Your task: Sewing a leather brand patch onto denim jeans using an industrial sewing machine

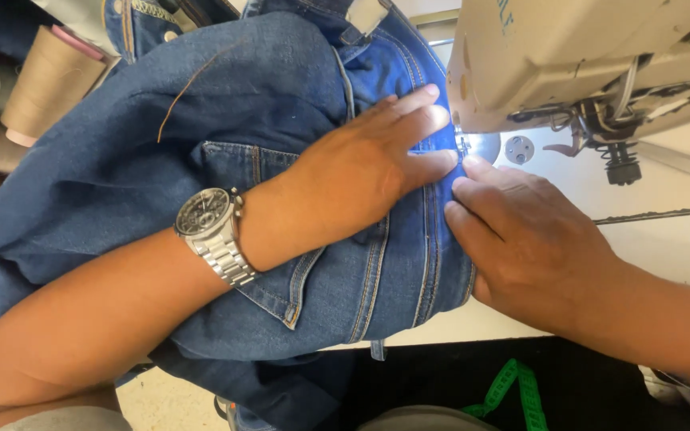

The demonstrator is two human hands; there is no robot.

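Both my hands flat on blue jeans [225, 152] at the sewing machine [584, 56], nothing clamped.

Pale work table [680, 231] under everything; the jeans are heaped over the side of it away from the machine, one seamed edge running right up to the machine's needle area. My left hand [361, 179], palm down and fingers spread, presses the denim just beside the machine, steel wristwatch [211, 231] on that wrist. My right hand [525, 239] lies flat on the seam edge, fingertips touching the left hand's, below the machine head. Tan thread cone [45, 80] sits well apart from the machine, past the jeans. Green measuring tape [513, 391] hangs off the table's near edge. The machine head blocks the far side; open tabletop only beyond my right hand.
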